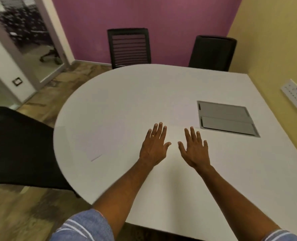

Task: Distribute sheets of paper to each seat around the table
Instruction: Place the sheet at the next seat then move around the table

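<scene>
We see the left hand (pixel 153 146) and the right hand (pixel 194 150) side by side over the white table (pixel 161 80), palms down, fingers straight and spread, holding nothing. One sheet of paper (pixel 100 141) lies near the table's left edge, by the near black chair (pixel 22 150). A second sheet (pixel 182 113) seems to lie beside the grey hatch (pixel 227 119), faint against the white top.

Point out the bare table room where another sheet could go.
Bare: the table's far edge before the slatted chair and plain chair; the near stretch between right hand and yellow wall. Crowded: one sheet by the left chair, another sheet beside the grey hatch.
</scene>
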`<act>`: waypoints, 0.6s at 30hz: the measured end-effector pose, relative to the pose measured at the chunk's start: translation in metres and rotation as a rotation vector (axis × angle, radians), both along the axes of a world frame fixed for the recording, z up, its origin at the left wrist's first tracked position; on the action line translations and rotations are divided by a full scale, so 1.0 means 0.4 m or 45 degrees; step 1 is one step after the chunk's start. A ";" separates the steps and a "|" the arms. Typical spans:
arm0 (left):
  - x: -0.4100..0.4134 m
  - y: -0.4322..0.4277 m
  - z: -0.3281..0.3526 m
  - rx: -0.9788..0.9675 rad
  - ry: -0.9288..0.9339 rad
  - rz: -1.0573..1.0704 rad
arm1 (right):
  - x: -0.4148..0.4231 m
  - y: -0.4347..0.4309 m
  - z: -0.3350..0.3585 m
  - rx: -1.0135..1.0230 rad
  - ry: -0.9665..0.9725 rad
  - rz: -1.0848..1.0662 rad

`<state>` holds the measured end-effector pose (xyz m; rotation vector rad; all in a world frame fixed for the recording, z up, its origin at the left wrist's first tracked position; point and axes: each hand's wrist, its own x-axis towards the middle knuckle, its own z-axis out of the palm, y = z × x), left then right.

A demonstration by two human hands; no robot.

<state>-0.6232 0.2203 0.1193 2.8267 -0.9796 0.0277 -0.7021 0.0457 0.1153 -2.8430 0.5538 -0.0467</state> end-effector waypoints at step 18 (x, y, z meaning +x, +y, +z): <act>0.004 0.626 0.183 0.046 -0.219 0.630 | 0.244 0.526 0.174 -0.034 -0.052 0.542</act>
